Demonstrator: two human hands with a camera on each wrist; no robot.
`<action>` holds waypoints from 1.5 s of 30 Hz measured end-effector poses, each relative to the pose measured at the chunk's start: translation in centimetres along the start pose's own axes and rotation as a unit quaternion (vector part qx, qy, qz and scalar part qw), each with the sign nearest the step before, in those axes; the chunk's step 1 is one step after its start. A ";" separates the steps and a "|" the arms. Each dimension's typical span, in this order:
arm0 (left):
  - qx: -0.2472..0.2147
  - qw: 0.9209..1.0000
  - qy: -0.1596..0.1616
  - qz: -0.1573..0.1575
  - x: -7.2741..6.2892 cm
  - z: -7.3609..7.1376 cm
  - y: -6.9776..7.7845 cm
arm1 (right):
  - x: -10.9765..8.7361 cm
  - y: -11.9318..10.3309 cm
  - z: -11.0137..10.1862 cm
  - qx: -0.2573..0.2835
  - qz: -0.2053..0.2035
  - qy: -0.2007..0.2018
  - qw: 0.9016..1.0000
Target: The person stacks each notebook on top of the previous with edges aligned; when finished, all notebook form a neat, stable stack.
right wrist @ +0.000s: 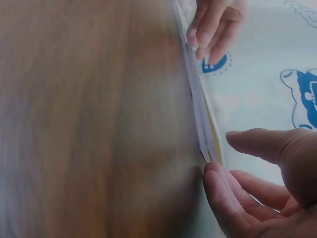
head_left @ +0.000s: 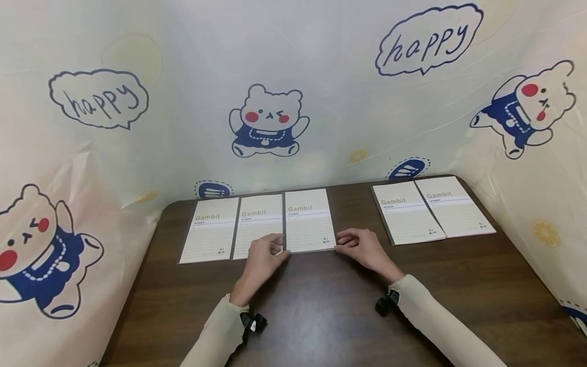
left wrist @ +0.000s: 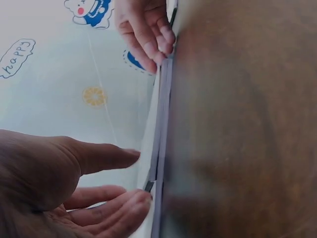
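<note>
A white notebook (head_left: 309, 224) marked "Gambit" lies flat as the rightmost of three on the left side of the table. My left hand (head_left: 264, 255) is at its lower left corner, thumb apart from the fingers and fingertips right at the edge. At the opposite lower corner, my right hand (head_left: 364, 248) has its fingertips against the side edge. Seen edge-on in the right wrist view, the notebook edge (right wrist: 200, 114) shows layered pages between both hands. Neither thumb pinches it. Beside my left hand lies the middle notebook (head_left: 260, 221), partly covered by that hand.
The leftmost notebook (head_left: 210, 229) completes the left row. To the right, two more notebooks lie side by side, one (head_left: 405, 214) against the other (head_left: 454, 206). The brown wooden table (head_left: 312, 311) meets a printed cloth (head_left: 339, 112) at the back and sides.
</note>
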State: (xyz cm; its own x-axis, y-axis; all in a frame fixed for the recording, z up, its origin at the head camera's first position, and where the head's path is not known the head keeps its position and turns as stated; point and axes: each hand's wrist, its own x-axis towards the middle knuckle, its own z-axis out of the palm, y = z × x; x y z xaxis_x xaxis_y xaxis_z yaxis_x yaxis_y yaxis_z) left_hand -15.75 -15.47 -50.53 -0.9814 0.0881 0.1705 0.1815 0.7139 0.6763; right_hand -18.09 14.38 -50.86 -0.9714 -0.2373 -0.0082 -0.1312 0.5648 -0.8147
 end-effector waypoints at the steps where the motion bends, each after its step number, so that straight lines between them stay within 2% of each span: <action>1: 0.003 1.000 -0.002 -0.001 0.0 -0.1 0.1 | -0.1 0.1 -0.4 -0.009 -0.001 0.002 1.000; 4: 0.013 1.000 -0.004 0.006 0.0 -0.2 0.7 | -0.4 0.6 -1.8 -0.030 -0.006 0.017 0.999; 7: 0.020 0.999 -0.015 0.026 0.2 -0.1 1.6 | -0.8 1.2 -3.5 -0.043 -0.009 0.032 0.999; 11: 0.035 0.996 -0.039 0.071 0.6 0.5 3.0 | -1.3 2.3 -5.9 -0.061 -0.020 0.055 0.996; 14: 0.055 0.989 -0.067 0.118 1.0 1.5 3.9 | -1.9 3.5 -7.6 -0.078 -0.027 0.073 0.994; 17: 0.089 0.975 -0.107 0.175 1.4 2.9 4.9 | -2.7 4.7 -9.1 -0.103 -0.033 0.088 0.990; 20: 0.133 0.953 -0.151 0.227 1.4 4.4 6.0 | -3.6 5.8 -10.2 -0.141 -0.036 0.096 0.985; 24: 0.189 0.924 -0.195 0.268 1.4 6.2 7.8 | -4.6 6.9 -11.4 -0.199 -0.036 0.095 0.975; 29: 0.238 0.899 -0.226 0.289 1.8 8.4 10.4 | -5.6 8.1 -12.7 -0.247 -0.019 0.074 0.966; 33: 0.257 0.886 -0.256 0.289 2.0 10.3 11.8 | -6.4 9.1 -13.3 -0.274 0.002 0.052 0.960; 39: 0.262 0.878 -0.271 0.296 2.5 13.0 13.1 | -7.5 10.0 -13.6 -0.282 0.027 0.020 0.959; 45: 0.266 0.872 -0.276 0.304 3.5 15.2 14.9 | -8.2 10.2 -13.7 -0.279 0.028 0.016 0.960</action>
State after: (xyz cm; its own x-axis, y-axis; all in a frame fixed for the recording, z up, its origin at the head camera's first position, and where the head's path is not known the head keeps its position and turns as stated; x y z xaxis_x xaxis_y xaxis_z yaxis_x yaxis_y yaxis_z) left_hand -17.38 6.04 -50.74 -0.6218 0.7782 -0.0882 0.7678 0.6279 0.1272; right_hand -14.15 32.93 -51.21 -0.9845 -0.1747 -0.0179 -0.1552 0.9131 -0.3770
